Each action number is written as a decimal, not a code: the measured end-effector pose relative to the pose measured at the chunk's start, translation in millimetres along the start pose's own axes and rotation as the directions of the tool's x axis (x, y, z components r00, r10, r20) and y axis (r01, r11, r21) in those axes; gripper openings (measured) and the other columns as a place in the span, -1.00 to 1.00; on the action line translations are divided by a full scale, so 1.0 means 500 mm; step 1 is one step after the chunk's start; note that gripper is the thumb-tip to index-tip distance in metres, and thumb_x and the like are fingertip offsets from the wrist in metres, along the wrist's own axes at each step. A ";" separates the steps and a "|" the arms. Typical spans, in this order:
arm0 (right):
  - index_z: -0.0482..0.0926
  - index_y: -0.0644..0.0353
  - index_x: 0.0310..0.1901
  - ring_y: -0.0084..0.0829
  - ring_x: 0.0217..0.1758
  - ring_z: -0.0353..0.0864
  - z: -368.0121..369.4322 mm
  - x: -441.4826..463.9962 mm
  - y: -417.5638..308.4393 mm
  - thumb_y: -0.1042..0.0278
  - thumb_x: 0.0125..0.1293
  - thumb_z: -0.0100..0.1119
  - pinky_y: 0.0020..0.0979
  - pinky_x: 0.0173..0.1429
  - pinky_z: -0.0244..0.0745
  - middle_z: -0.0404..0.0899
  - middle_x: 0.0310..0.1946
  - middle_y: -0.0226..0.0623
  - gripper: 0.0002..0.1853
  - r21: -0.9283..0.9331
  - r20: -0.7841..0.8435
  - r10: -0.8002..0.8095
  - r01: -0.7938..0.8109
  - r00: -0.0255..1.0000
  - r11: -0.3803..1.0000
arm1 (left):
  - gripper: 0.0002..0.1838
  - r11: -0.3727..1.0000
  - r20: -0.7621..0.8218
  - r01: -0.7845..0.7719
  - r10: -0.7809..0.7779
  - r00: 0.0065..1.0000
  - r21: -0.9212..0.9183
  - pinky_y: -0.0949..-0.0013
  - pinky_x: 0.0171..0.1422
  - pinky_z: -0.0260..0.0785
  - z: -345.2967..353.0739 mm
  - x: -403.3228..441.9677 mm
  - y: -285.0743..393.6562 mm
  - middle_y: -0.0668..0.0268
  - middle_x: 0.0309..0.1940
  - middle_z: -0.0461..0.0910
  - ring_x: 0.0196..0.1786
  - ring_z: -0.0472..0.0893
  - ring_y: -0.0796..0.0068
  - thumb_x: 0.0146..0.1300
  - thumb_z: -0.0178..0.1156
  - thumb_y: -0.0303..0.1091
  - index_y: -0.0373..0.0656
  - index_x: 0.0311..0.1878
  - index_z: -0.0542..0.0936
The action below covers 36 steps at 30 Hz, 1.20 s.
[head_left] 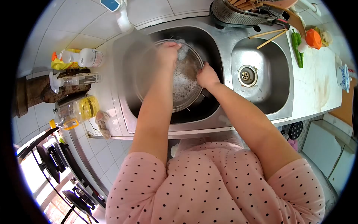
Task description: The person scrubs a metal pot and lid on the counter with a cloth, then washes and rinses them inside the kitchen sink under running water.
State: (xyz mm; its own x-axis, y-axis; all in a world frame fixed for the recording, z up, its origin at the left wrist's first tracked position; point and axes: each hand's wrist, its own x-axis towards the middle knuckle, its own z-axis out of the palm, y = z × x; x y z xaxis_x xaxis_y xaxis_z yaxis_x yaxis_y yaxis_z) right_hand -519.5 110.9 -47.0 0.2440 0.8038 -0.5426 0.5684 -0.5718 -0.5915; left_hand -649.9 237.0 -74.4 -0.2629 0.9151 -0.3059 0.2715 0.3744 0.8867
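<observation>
A round metal basin (186,89) with foamy, soapy water lies in the larger left sink. At its upper rim my left hand (167,54) is closed round a pale, mesh-like scrubber (182,50), held against the inside of the rim. My right hand (207,75) grips the basin's right rim, thumb on the inner side. A translucent grey blur covers the left part of the sink, so the basin's left edge shows only faintly.
The smaller sink (261,56) with a drain is on the right. A utensil basket (238,13), chopsticks (271,38), green peppers (297,48) and an orange object (313,39) are around it. Bottles (90,58) and an oil jug (87,108) stand left; the faucet (123,20) is above.
</observation>
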 end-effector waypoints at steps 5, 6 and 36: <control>0.27 0.52 0.14 0.05 0.06 0.54 0.000 -0.002 0.002 0.37 0.21 0.00 -0.16 0.16 0.45 0.53 -0.07 0.26 -0.50 0.007 -0.004 -0.013 0.013 1.000 1.000 | -0.79 0.985 -0.049 0.046 -0.055 0.997 -0.165 0.39 -0.17 0.39 0.001 -0.016 0.008 0.31 -0.38 0.62 -0.32 0.54 0.46 -0.09 0.44 -0.54 -0.19 -0.34 0.63; 0.29 0.51 0.12 0.05 0.05 0.54 0.000 0.000 0.002 0.37 0.21 0.00 -0.16 0.15 0.45 0.53 -0.08 0.26 -0.51 0.009 -0.001 -0.006 0.006 1.000 1.000 | -0.79 0.995 -0.018 0.011 -0.013 1.000 -0.104 0.38 -0.17 0.39 -0.003 -0.013 0.009 0.30 -0.38 0.62 -0.32 0.55 0.44 -0.08 0.44 -0.51 -0.20 -0.34 0.63; 0.27 0.41 0.26 0.12 0.29 0.30 0.022 0.015 0.022 -0.34 0.38 -0.64 -0.16 0.37 0.18 0.36 0.17 0.25 -0.11 0.247 0.133 -0.046 0.012 0.990 0.969 | -0.38 0.859 0.332 -0.445 0.355 0.874 0.253 0.20 0.32 0.23 0.034 -0.204 -0.024 -0.19 0.40 0.02 0.32 0.29 -0.13 0.28 0.00 -0.36 -0.04 0.43 0.15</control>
State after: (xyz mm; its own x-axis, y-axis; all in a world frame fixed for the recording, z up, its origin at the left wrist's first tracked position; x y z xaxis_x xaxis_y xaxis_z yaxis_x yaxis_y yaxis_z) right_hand -520.4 108.7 -64.0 0.1108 0.8003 -0.5893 0.3599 -0.5850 -0.7268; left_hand -610.6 141.6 -59.7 0.1734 0.9825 -0.0680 0.5844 -0.0471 0.8101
